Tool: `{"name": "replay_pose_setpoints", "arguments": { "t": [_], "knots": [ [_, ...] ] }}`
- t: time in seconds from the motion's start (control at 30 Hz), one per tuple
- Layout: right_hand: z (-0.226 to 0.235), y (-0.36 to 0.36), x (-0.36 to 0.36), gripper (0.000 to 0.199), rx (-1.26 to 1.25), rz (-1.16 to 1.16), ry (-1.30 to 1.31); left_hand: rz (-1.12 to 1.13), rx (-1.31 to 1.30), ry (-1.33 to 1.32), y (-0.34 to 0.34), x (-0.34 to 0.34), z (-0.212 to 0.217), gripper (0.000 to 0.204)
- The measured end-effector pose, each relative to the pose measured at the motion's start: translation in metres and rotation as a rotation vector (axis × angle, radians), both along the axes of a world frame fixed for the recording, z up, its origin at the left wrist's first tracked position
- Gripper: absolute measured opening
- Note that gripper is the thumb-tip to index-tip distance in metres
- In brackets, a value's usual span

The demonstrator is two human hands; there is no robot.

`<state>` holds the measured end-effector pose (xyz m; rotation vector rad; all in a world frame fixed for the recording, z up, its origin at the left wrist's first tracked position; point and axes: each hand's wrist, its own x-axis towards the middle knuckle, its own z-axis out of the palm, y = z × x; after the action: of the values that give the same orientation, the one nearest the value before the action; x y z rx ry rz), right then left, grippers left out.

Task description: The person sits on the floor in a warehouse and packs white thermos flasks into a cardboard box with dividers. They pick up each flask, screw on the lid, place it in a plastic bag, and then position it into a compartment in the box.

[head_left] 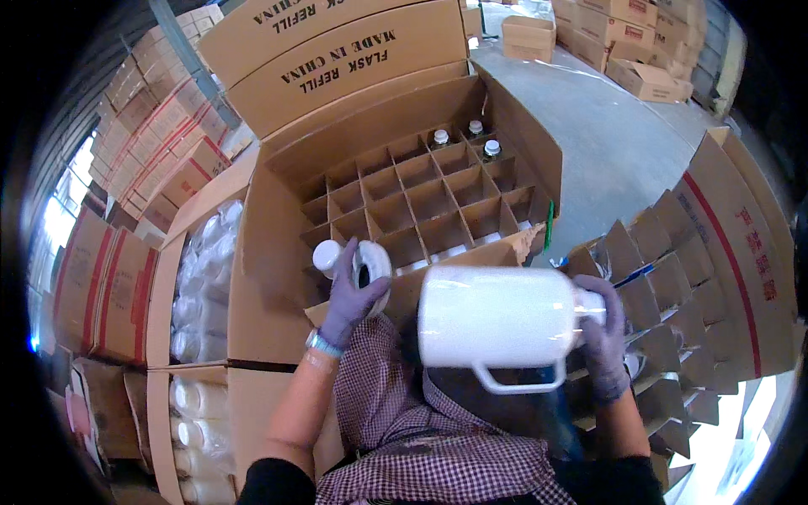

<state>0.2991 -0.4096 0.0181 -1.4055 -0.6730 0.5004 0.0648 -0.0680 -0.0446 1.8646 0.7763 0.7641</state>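
My right hand [606, 349], in a grey-purple glove, grips the narrow neck end of a white vacuum flask [501, 316] with a loop handle. The flask lies level in front of my apron, its base toward the left and its handle toward me. My gloved left hand [345, 299] holds a round, pale ring-like part [375, 263] with a dark opening. Next to those fingers, at the near left corner of a divided carton [278, 278], is a white round cap [326, 255]; whether my fingers touch it I cannot tell.
Three white-capped bottles [491, 150] stand in the carton's far right cells. At right is another carton with cardboard dividers [665, 278]. Cartons of plastic-wrapped white bottles [198, 412] stand at left. Stacked boxes [606, 34] are farther back on the grey floor.
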Motion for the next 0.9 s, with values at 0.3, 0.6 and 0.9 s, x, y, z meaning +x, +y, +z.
{"name": "replay_pose_setpoints", "arguments": {
  "t": [0.3,0.6,0.9],
  "knots": [
    [-0.081,-0.068,0.062,0.070,0.189,-0.405,0.232,0.007,0.424,0.873,0.094,0.117,-0.077,0.117],
    [-0.129,-0.074,0.083,0.070,0.013,-0.508,0.392,-0.224,0.624,0.321,0.117,0.367,-0.021,0.076],
    [-0.142,-0.075,0.088,0.071,-0.082,-0.515,0.466,-0.199,0.677,0.754,0.158,0.493,-0.076,0.051]
  ]
}}
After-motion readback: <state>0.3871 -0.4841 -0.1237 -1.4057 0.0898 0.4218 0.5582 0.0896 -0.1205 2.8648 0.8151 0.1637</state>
